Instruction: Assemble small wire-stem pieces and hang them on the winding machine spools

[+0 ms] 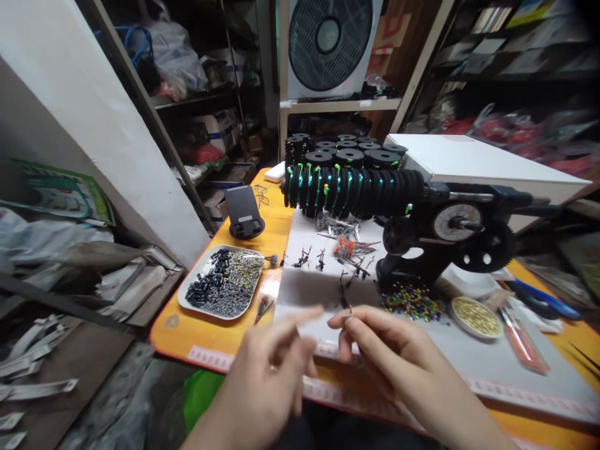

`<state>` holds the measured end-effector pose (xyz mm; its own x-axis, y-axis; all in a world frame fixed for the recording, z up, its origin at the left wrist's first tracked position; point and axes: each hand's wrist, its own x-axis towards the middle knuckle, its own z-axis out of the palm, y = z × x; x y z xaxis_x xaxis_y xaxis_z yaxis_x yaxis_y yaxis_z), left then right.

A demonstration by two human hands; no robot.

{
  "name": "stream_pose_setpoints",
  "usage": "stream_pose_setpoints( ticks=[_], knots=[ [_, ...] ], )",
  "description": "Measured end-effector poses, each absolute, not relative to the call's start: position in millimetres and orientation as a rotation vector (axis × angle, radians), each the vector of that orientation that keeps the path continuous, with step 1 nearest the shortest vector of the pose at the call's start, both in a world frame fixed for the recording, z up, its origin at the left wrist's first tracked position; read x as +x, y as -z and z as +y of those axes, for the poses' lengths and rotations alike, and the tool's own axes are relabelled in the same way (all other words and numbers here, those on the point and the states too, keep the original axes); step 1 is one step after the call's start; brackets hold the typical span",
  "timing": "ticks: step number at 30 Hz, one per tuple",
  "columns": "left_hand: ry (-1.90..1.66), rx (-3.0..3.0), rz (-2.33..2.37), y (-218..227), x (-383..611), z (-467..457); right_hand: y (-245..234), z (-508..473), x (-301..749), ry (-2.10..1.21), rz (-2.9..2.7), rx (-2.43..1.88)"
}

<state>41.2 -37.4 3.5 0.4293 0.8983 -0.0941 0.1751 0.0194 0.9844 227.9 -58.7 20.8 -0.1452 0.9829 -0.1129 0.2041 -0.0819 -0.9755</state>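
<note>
Left of the grey mat [469, 356] sits a tray [224, 282] of small parts. Over the mat's near edge the left hand [269, 375] hovers blurred, fingers loosely spread, holding nothing visible. Just right, the right hand [384, 350] pinches a tiny piece [347, 313] between fingertips, the hands nearly touching.

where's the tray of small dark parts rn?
Head view, left side: the tray sits on the orange table, just in front of the black phone stand, left of the left hand.

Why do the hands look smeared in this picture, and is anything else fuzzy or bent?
Head view: the left hand is motion-blurred, the right hand a little sharper; the red bags far right are soft; the shelf posts lean from wide-angle distortion; the tray of small parts is evenly lit and sharp.
</note>
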Motion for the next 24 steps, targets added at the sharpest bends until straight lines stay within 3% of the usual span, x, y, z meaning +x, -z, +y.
stream_pose_setpoints(
  ticks=[3, 7, 16, 24],
  knots=[
    [-1.033, 1.443, 1.029, -29.6, 62.1, 12.3, -23.7, -55.6, 230.9, -0.992, -1.674, -1.419],
    [-1.142, 1.507, 0.985, -34.8, 90.0, 58.5, -17.7, -53.4, 232.3, -0.847, -1.801, -1.484],
    [-1.06, 1.441, 0.801, -28.4, 66.2, 21.3, 9.4, -39.8, 238.5, 0.094, -2.073, -1.678],
    [-0.758, 0.853, 0.399, -3.4, 40.8, -21.9, 1.7, -47.9, 238.1, 0.379, -2.037, -1.554]
  ],
)
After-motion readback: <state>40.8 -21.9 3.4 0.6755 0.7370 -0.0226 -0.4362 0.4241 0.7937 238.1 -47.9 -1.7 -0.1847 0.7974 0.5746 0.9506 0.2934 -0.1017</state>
